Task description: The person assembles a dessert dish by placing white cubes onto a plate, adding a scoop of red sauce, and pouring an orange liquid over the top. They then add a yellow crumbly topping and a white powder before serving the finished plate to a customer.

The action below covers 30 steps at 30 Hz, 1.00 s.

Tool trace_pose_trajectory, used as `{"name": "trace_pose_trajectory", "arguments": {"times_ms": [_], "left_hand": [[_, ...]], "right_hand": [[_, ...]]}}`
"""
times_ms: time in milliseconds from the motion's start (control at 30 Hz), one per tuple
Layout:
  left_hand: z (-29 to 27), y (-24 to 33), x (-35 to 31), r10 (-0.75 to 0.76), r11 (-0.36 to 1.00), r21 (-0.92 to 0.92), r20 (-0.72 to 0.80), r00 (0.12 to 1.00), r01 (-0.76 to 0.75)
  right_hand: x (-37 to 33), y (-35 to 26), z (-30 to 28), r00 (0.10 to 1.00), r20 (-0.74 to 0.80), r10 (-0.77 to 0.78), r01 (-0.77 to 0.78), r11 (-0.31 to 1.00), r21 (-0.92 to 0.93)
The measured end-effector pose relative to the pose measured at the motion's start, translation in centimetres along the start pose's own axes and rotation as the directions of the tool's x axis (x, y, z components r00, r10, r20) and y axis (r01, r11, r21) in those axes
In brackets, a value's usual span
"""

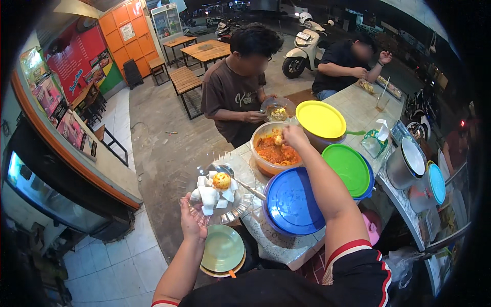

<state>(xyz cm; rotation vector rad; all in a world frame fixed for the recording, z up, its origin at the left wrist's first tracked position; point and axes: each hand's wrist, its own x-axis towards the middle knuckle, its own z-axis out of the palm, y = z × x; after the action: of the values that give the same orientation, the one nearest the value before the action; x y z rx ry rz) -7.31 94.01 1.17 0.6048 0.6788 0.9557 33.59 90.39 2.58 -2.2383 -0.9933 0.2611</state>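
My left hand (193, 221) grips the edge of a clear, scalloped glass plate (238, 207) at the left of the table. White cut rice-cake pieces (208, 197) lie on it, with an egg (221, 180) streaked in red sauce on top. A metal spoon (246, 188) rests across the plate, its handle toward the blue lid. Over a tub (262, 165) of red-orange sauce, my right hand (295, 135) is closed, fingers pointing down. Just below its fingers is a pale rounded piece (279, 139); what exactly the fingers hold is not clear.
Blue (295, 198), green (346, 170) and yellow (320, 119) lidded tubs crowd the table beside my right arm. Stacked plates (223, 248) sit below my left hand. A seated person (232, 92) faces the table with a bowl (279, 108); another (340, 69) eats farther right. Metal pots (401, 163) stand right.
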Motion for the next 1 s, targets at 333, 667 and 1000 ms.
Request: {"name": "trace_pose_trajectory", "arguments": {"times_ms": [333,667,1000], "left_hand": [[2.3,-0.8,1.6,-0.039,0.998,0.042,0.046,0.998,0.037],[6.9,-2.2,3.2,-0.082,0.994,0.077,0.119,0.989,0.073],[8.1,-2.5,2.3,-0.106,0.994,0.051,0.133,0.986,0.100]], "right_hand": [[-0.4,1.4,-4.0,0.932,0.049,0.358,-0.257,0.562,0.786],[-7.3,-8.8,-8.4,0.984,-0.037,-0.173,0.118,0.485,0.866],[-13.0,-11.5,-9.0,0.815,-0.272,-0.512,0.577,0.678,0.456]]}}
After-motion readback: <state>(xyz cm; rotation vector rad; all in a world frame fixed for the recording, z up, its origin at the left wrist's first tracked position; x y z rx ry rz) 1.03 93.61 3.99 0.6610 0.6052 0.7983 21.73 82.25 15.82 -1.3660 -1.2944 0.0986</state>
